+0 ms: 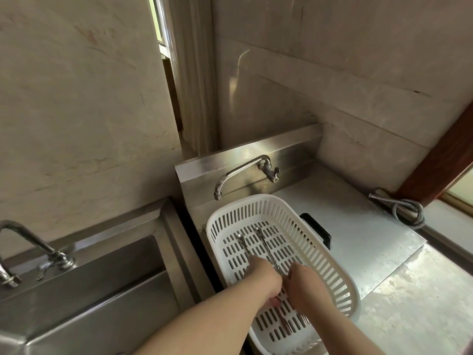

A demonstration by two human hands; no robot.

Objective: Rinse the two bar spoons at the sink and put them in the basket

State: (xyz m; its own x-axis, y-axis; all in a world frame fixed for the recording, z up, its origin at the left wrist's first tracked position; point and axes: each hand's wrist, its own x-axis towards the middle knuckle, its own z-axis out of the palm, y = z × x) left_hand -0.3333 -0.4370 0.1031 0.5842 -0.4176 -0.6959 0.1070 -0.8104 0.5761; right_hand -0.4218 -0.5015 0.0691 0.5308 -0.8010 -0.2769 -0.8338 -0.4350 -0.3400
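Observation:
A white slotted basket (330, 262) stands on the steel counter right of the sink (107, 285). Two metal bar spoons lie lengthwise on its floor, bowls pointing to the far end. The left bar spoon (243, 242) runs under my left hand (266, 280), whose fingers curl down around its stem. The right bar spoon (266, 247), with a twisted stem, passes between both hands, and my right hand (304, 285) closes on it with fingers pointing down. Both hands are inside the basket, low over its floor. The spoons' near ends are partly hidden.
A curved tap (243, 172) juts from the steel backsplash just beyond the basket. Another tap (33, 242) stands at the left over the sink. A black handle (317, 229) shows behind the basket's right rim. A coiled metal hose (409, 211) lies at the far right.

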